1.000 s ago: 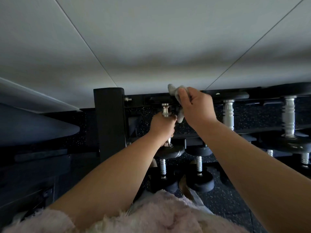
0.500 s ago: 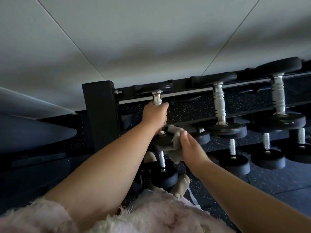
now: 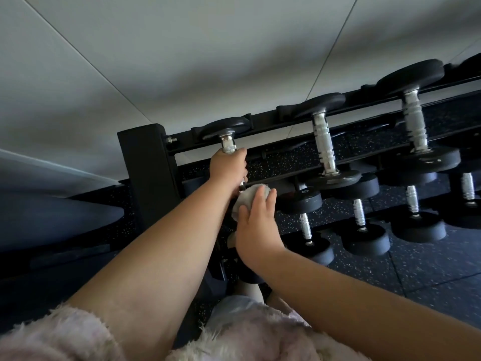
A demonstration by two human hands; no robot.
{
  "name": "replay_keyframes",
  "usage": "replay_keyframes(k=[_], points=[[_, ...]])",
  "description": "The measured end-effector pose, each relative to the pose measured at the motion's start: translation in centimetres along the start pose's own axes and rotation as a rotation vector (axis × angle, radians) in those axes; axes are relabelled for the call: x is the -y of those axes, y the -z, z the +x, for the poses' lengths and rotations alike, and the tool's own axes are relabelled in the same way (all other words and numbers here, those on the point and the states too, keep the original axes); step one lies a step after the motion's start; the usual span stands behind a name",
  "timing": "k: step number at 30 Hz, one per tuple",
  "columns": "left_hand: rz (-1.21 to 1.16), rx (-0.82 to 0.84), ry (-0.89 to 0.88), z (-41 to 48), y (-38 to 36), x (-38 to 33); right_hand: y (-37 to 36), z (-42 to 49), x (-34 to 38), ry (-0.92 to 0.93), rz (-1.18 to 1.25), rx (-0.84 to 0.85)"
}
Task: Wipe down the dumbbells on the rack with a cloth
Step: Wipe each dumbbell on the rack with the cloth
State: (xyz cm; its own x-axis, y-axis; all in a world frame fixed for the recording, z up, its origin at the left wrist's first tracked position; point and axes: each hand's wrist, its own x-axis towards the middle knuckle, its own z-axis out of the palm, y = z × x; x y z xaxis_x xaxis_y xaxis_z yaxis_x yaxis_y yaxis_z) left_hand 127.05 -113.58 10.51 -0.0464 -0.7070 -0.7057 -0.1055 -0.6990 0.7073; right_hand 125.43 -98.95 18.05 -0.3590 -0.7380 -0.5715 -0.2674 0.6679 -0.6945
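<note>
A tilted head-worn view runs down a person's two bare forearms to a black dumbbell rack [image 3: 148, 173] set against a pale wall. The left hand [image 3: 229, 169] is closed round the chrome handle of the end dumbbell [image 3: 226, 125] on the top tier, right beside the rack's upright post. The right hand [image 3: 256, 225] cups a bunched pale cloth [image 3: 247, 198]. Its fingers curl over the cloth and press it against the near head of that same dumbbell (the head itself is hidden behind cloth and wrist). The lower dumbbells [image 3: 299, 201] sit just beyond the cloth on the tier below, above a dark speckled floor [image 3: 429, 267].

Several things could plausibly go wrong from here:
- **Rolling:** hard rubbing on the near head could twist or roll the dumbbell in its cradle.
- **Sliding off:** if the left hand's hold slackens on the smooth metal, the weight could slide forward off the tier. It would land on the lower dumbbells or fall towards the person crouched beneath.
- **Pinching:** the left hand sits close to the rack's rail and could be pinched if the dumbbell shifts.
- **Cloth trouble:** the loosely wadded cloth could slip out from under the fingers.
- **Missed patch:** the unseen side of the head may go unwiped.
</note>
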Motion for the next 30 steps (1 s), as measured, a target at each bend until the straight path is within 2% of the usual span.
replay_keyframes(k=[2, 4, 6, 7, 10, 14, 17, 20, 25, 30], points=[[0.012, 0.021, 0.028, -0.2, 0.2, -0.1, 0.1, 1.6, -0.1, -0.109, 0.116, -0.046], [0.000, 0.032, 0.060, -0.3, 0.5, -0.4, 0.4, 2.2, -0.5, -0.269, 0.258, -0.008], [-0.033, 0.042, 0.099, -0.3, 0.6, -0.7, 0.8, 2.3, -0.6, -0.401, 0.552, -0.010], [-0.055, 0.047, 0.117, -0.2, 0.6, -0.8, 1.0, 2.5, -0.6, -0.431, 0.697, -0.018], [-0.064, 0.047, 0.141, -0.3, 0.1, -1.0, 1.4, 4.2, -0.1, -0.515, 0.868, -0.005], [-0.084, 0.046, 0.173, -0.3, -0.1, -1.4, 1.4, 6.1, -0.2, -0.836, 1.246, -0.113], [-0.147, 0.028, 0.211, -0.2, -0.3, -1.9, 1.3, 6.1, -1.0, -1.110, 1.641, -0.012], [-0.202, 0.003, 0.225, -0.1, -1.0, -2.3, 1.2, 6.2, -1.0, -1.113, 1.860, 0.042], [-0.240, -0.013, 0.240, 0.1, -1.8, -2.6, 1.7, 4.2, -0.2, -0.833, 1.451, 0.147], [-0.164, -0.005, 0.196, -0.7, -1.5, -2.3, 4.5, 2.8, -1.5, -0.664, 1.006, 0.061]])
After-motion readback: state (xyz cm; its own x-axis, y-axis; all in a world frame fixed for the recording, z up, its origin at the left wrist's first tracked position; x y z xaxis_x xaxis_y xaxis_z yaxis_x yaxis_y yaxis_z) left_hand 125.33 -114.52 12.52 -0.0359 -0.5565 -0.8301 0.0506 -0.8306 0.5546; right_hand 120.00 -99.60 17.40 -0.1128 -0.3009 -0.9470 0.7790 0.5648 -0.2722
